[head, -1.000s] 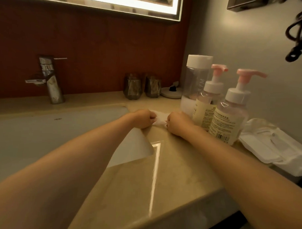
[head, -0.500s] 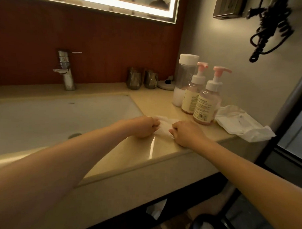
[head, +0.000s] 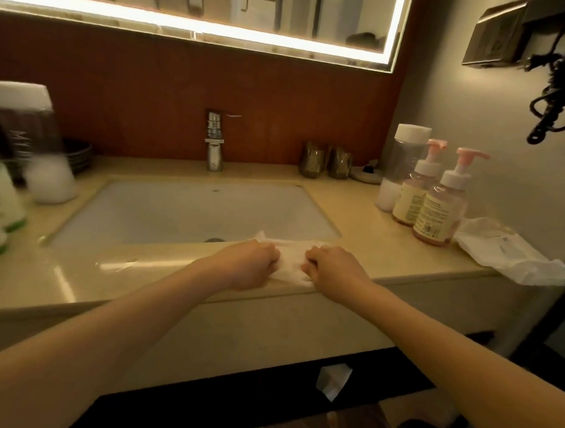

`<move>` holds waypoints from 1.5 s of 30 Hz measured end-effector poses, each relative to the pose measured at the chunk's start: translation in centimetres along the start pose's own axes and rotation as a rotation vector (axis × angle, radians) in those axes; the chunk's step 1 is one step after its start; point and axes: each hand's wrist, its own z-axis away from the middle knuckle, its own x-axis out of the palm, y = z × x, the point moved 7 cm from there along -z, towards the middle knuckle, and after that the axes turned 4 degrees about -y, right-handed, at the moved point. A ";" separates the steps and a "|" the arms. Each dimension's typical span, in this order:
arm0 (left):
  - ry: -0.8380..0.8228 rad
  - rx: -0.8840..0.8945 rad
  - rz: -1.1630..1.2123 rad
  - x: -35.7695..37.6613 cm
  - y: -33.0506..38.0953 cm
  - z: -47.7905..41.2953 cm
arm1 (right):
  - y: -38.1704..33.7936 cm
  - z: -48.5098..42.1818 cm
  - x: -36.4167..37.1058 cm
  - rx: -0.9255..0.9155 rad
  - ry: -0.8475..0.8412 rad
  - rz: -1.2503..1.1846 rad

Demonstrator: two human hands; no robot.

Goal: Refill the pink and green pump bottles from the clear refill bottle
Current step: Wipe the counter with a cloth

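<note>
Counter [head: 355,210] ends carried the bottles, seemingly parked away from the sink [head: 195,210]. The capped clear refill bottle [head: 404,160], white liquid low inside, stood far right just behind two pink pump bottles [head: 440,209], and green bottles [head: 3,201] sat far left. At the front rim, the left hand [head: 252,265] and right hand [head: 332,268] each clutched one white wipe [head: 292,263], probably for drips.
</note>
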 end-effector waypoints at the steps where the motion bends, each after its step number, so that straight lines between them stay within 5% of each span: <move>1: 0.012 -0.022 -0.004 0.0 -1.0 1.2 | -1.5 -0.3 0.1 -0.026 -0.002 -0.008; 21: 0.096 -0.626 0.084 -1.1 -20.9 25.2 | -31.6 -6.3 2.7 -0.551 -0.103 -0.208; 33: 0.077 -0.816 0.014 -0.5 -26.6 28.0 | -38.9 -9.8 4.8 -0.746 -0.164 -0.143; 45: 0.129 -0.923 -0.133 -2.1 -27.8 24.9 | -40.6 -16.5 5.0 -0.661 -0.309 -0.011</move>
